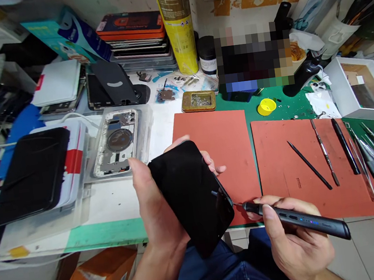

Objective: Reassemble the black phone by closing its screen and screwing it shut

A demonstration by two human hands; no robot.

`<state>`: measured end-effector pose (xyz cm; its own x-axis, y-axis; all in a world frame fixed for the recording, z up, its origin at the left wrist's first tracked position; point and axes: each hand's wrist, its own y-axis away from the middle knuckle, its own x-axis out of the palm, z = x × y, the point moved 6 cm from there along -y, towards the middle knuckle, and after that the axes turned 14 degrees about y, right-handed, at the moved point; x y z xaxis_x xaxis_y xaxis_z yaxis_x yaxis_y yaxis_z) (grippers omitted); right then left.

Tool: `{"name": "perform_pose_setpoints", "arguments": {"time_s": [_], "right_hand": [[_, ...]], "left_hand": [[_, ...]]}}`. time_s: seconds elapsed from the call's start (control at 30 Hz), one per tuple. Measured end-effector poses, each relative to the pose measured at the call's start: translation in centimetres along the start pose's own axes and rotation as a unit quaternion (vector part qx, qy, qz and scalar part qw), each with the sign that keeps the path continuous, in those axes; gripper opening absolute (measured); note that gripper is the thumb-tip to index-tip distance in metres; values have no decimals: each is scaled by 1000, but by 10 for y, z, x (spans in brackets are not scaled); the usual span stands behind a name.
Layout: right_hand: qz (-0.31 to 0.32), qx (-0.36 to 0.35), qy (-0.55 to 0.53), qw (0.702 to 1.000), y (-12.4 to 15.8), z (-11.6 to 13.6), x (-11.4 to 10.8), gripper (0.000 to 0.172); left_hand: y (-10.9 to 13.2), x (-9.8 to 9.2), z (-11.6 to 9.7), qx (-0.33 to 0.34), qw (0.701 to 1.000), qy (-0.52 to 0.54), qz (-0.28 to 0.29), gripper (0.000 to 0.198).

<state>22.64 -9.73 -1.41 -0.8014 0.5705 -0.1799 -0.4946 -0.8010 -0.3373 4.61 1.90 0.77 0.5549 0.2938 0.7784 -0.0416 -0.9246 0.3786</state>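
My left hand [159, 207] is wrapped round a smartphone [190, 185], thumb along its left edge and fingertips showing past the right one. Its black screen is dark and faces up at me, tilted. In my right hand [296, 235] is a slim black electric screwdriver [299, 219], with small blue and purple lights on its side. The thin bit points left and meets the phone's lower right edge; whether it sits in a screw there is too small to tell. Both hands are over the front edge of the bench.
Two reddish-brown mats [214, 127] lie on the bench; the right one carries a black stick [309, 165], a metal spudger [325, 152] and tweezers [364, 166]. An opened phone housing [119, 141] rests in a clear tray at left, near another black phone [32, 172]. Behind stands a yellow can [179, 36].
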Motion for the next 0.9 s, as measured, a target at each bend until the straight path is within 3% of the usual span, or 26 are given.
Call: {"name": "perform_pose_setpoints", "arguments": {"time_s": [0.7,0.9], "right_hand": [[12,-5,-10,1000,0,-2,-1,30],[3,-4,13,1000,1,-1,-1,23]], "left_hand": [[-2,-2,-3,11,1000,-14,-18,82],[-2,-2,-1,12,1000,-12,-18,80]]}}
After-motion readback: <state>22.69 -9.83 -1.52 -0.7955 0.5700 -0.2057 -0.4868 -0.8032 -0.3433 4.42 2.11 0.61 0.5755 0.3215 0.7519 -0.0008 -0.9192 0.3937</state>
